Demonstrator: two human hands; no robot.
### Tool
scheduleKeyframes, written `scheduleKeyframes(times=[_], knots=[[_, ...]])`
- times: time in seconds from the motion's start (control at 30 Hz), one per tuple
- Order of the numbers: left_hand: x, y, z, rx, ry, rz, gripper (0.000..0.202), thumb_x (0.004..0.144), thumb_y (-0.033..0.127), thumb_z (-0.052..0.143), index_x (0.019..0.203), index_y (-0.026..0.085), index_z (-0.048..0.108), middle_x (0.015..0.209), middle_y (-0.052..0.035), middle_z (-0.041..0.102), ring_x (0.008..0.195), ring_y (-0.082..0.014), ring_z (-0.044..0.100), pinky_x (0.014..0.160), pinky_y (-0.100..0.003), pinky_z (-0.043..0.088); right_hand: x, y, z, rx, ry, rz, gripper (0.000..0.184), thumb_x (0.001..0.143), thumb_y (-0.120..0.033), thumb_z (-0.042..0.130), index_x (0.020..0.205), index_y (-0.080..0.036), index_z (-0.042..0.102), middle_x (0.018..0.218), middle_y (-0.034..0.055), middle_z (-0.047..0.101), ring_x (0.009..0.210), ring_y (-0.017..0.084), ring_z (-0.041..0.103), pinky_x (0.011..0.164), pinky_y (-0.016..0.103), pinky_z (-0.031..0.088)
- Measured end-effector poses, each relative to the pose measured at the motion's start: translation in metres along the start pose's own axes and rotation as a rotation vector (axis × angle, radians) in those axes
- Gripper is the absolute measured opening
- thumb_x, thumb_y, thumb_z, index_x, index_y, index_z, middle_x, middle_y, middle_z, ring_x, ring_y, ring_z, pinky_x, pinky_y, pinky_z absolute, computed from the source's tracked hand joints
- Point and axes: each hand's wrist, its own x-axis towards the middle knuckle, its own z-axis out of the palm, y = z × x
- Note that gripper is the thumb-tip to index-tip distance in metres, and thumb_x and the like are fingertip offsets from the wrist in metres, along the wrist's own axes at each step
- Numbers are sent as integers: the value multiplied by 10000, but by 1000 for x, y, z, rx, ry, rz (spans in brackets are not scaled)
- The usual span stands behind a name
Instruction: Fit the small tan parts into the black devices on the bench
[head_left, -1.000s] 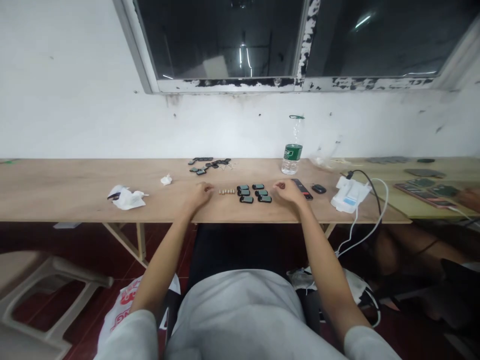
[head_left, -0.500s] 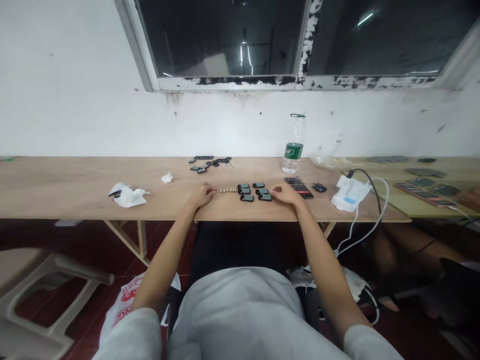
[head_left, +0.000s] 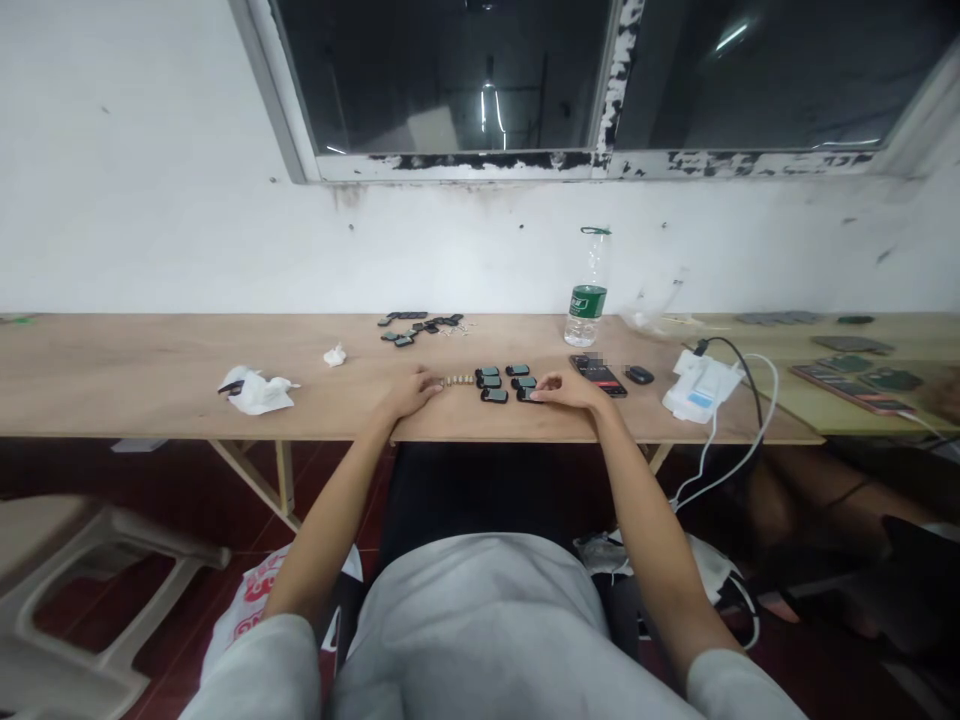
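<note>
Before you, a matt, pale wood-grain tabletop carries small dark plastic casings with a slight sheen, a clear plastic bottle with a glossy green label, crumpled white tissue paper and a smooth white cable; your sleeves are soft grey cloth.

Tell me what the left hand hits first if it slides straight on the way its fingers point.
The left hand lies flat on the table, fingers pointing right. First in line is probably the short row of small tan pieces just off its fingertips, then the dark key fobs. The exact gap is unclear.
</note>
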Motion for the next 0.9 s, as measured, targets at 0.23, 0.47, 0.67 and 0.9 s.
scheduleKeyframes(times=[0.23, 0.47, 0.67, 0.9], knots=[[-1, 12, -3, -91, 12, -91, 299, 909, 435, 600, 1006, 179, 722, 1079, -122, 756, 966, -280, 697, 909, -392, 552, 4, 0, 3, 165, 140, -81, 402, 665, -484, 870, 834, -177, 675, 874, 64, 758, 851, 231, 710, 778, 326, 555], [2, 54, -2, -210, 88, 125, 286, 1003, 349, 488, 1180, 164, 616, 1143, -115, 697, 1072, -246, 660, 1002, -390, 523, 0, -43, 16, 313, 331, -142, 322, 789, -444, 810, 934, -175, 710, 903, 94, 790, 788, 241, 756, 747, 348, 612], [-1, 102, 3, -259, 174, 313, 263, 1050, 343, 467, 1210, 191, 609, 1154, -104, 662, 1109, -244, 629, 1006, -381, 506, 8, -75, 47, 583, 316, -128, 343, 753, -483, 857, 844, -203, 682, 857, 81, 771, 736, 237, 755, 703, 370, 664], [-4, 118, 2, -186, 208, 332, 257, 1050, 268, 473, 1197, 175, 662, 1143, -109, 635, 1097, -244, 623, 1022, -382, 495, 10, -78, 54, 655, 300, -101, 406, 702, -524, 897, 830, -209, 676, 795, 58, 752, 729, 237, 759, 715, 369, 676]])
